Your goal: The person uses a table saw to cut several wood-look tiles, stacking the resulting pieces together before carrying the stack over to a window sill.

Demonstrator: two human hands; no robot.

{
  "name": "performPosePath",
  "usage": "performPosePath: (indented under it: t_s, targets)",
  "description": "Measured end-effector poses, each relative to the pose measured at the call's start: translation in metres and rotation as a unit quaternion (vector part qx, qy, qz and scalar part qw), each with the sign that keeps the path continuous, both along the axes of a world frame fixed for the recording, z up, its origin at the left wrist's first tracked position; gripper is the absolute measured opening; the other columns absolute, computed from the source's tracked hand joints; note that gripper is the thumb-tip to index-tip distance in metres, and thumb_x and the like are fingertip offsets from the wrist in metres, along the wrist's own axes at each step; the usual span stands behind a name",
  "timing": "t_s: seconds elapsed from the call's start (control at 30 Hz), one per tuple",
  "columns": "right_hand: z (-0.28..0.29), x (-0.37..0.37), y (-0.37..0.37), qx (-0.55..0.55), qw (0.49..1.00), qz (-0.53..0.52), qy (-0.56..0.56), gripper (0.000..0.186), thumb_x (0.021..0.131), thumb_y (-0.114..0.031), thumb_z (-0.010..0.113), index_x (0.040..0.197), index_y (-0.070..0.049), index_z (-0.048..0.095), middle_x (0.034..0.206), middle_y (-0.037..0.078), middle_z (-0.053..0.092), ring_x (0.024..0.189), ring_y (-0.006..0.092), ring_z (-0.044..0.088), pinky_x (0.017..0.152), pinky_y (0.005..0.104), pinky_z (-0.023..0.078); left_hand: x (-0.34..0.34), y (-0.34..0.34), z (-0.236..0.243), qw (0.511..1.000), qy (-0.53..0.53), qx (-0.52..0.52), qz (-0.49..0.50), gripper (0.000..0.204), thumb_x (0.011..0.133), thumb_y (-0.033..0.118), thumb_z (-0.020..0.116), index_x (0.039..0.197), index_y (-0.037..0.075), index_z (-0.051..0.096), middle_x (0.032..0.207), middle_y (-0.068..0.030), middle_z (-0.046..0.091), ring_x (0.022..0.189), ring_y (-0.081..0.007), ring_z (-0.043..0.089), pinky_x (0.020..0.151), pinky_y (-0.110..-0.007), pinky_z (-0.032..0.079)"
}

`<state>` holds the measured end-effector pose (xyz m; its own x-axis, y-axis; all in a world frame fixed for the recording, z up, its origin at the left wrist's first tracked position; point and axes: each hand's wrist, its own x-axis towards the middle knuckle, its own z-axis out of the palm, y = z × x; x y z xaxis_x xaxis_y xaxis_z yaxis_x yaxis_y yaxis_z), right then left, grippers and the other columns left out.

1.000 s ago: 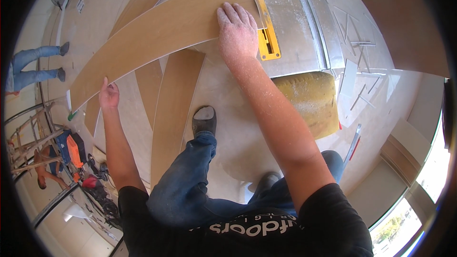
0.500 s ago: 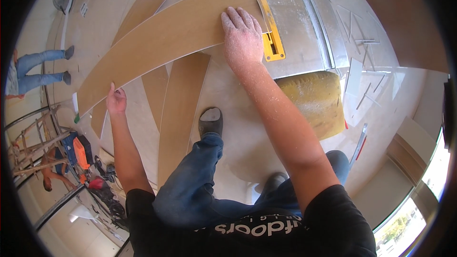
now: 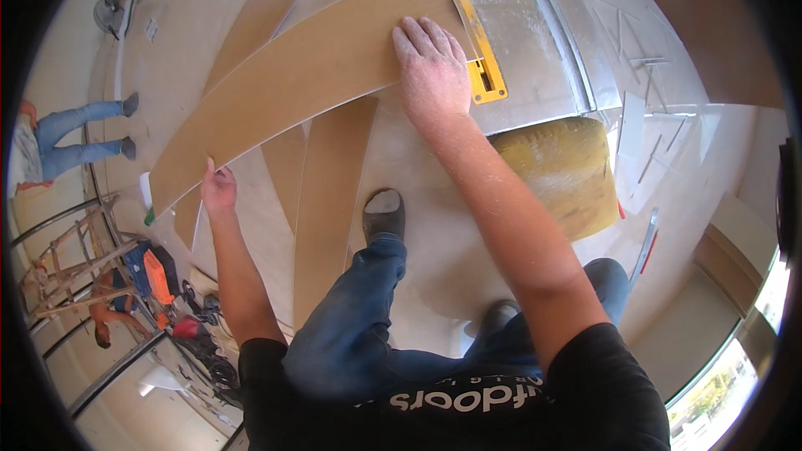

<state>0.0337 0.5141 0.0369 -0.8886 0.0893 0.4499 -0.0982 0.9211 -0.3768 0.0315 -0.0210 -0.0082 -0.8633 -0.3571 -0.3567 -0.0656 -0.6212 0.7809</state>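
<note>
A long wood-tone board (image 3: 309, 50) spans from the left to the metal machine table (image 3: 547, 17), its right end lying over a yellow slotted plate (image 3: 493, 83). My right hand (image 3: 430, 67), dusted with white powder, lies on the board near that end, fingers stretched over the top and thumb hidden. My left hand (image 3: 219, 184) grips the board's near edge toward its far left end, with the thumb showing at the edge. More boards (image 3: 330, 184) lie beneath on the floor.
A dusty yellow padded block (image 3: 555, 171) sits beside the table. Offcuts (image 3: 660, 134) and a long level (image 3: 647, 238) lie at right. A person in jeans (image 3: 79, 146), another person (image 3: 113, 309), a wooden frame (image 3: 67, 271) and orange-and-black tool items (image 3: 159, 276) are at left.
The whole view has shifted a little, so board, hands and table sit slightly further right. Both hands keep their places on the board. The person in jeans at left has shifted slightly.
</note>
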Motion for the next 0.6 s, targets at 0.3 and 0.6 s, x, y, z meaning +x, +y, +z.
performPosePath:
  t_s: [0.3,0.6]
  targets:
    - [-0.001,0.008,0.005,0.002,1.000,0.009,-0.012,0.043,0.087,-0.012,0.060,0.129,-0.006,0.062,0.142,0.008,0.057,0.136,0.0258,0.048,0.117,0.0413,0.034,0.010,0.017,0.006,1.000,-0.004,-0.015,-0.009,0.025,0.093,0.004,0.070,0.117,0.002,0.064,0.115,-0.0077,0.071,0.105,-0.0167,0.068,0.081,-0.025,0.060]
    - [0.005,0.015,0.004,-0.008,1.000,0.009,-0.023,0.045,0.084,-0.008,0.059,0.129,-0.006,0.062,0.141,0.008,0.058,0.136,0.0262,0.049,0.116,0.0413,0.035,0.019,0.021,0.010,1.000,0.008,-0.012,0.007,0.027,0.093,0.002,0.069,0.119,0.003,0.063,0.115,-0.0078,0.071,0.102,-0.0174,0.069,0.080,-0.026,0.062]
